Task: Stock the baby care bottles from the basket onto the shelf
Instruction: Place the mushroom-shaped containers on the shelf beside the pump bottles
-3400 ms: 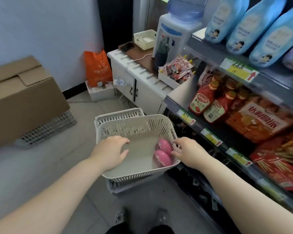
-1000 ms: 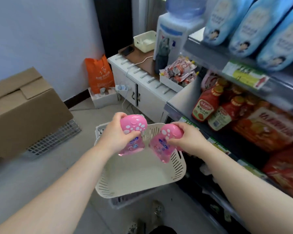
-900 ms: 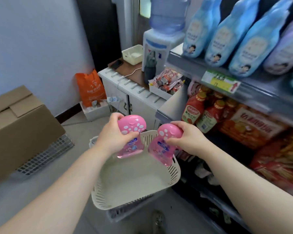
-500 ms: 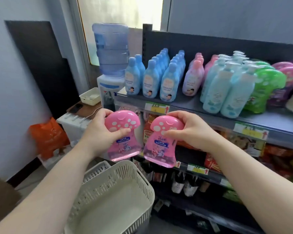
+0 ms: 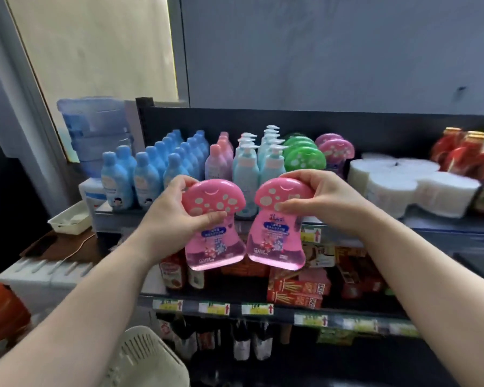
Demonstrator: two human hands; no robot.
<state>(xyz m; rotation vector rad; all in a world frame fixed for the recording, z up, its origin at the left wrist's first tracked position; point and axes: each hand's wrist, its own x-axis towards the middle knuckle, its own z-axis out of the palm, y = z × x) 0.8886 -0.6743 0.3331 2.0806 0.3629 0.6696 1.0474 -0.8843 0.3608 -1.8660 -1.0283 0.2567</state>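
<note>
the left hand [image 5: 176,219] grips the left pink bottle [image 5: 215,238] just under its mushroom cap, fingers [image 5: 180,182] curled round it. the right hand [image 5: 327,202] grips the right pink bottle [image 5: 277,241] likewise. both are held upright, side by side, in front of the shelf [image 5: 442,223]. the basket [image 5: 140,356] sits well below.

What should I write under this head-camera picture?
Left hand holds the left pink bottle, right hand the right pink bottle, before the shelf.
</note>
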